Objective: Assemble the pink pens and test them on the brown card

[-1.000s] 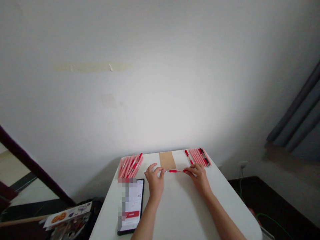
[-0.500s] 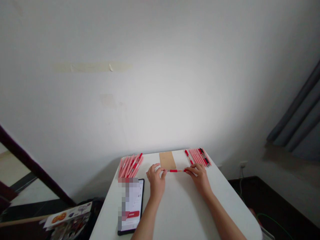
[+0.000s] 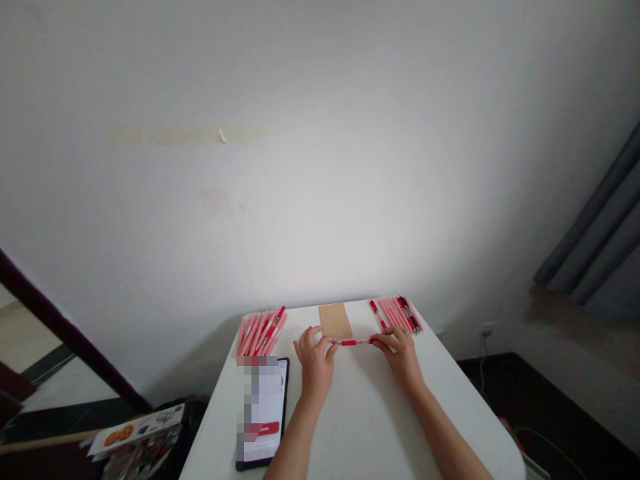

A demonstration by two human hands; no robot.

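Observation:
A red pen with a clear, printed section (image 3: 349, 343) lies level between my two hands, just above or on the white table. At its left tip, my left hand (image 3: 316, 360) pinches with thumb and forefinger, the other fingers curled loosely. My right hand (image 3: 400, 357) grips its right end between thumb and fingers, which cover that end. Beyond the pen is a brown card (image 3: 335, 321), lying flat. Just past my right fingers lie a single red pen (image 3: 377, 313) and a row of pink pens (image 3: 393, 315) with dark ones (image 3: 407, 313) among them.
On the table's (image 3: 365, 427) left side is a loose pile of pink and red pens (image 3: 261, 331), with a phone (image 3: 265, 413) nearer me, partly blurred out. A wall (image 3: 320, 167) rises behind the table. A filled box or bag (image 3: 145, 443) stands at lower left.
My left hand has shifted slightly to the right along with the pen's left tip. My right hand stays almost where it was, still gripping the other end.

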